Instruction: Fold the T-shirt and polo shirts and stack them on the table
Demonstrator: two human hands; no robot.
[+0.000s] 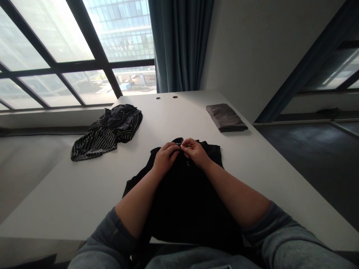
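A black shirt (190,201) lies spread on the white table, its collar end away from me and its lower edge reaching the near side. At the neckline, my left hand (168,155) has its fingers closed on the shirt fabric. My right hand (193,151) pinches the neckline just beside it, the fingertips of both hands nearly touching. Whatever small part sits between the fingertips is too small to make out. A small light mark shows on the shirt front below my right hand.
On the white table (84,205), a crumpled black-and-white striped garment (109,129) lies at the far left. A folded dark grey-brown cloth (226,117) rests near the right edge. Two round holes are set in the far end, before a blue curtain (182,45) and windows.
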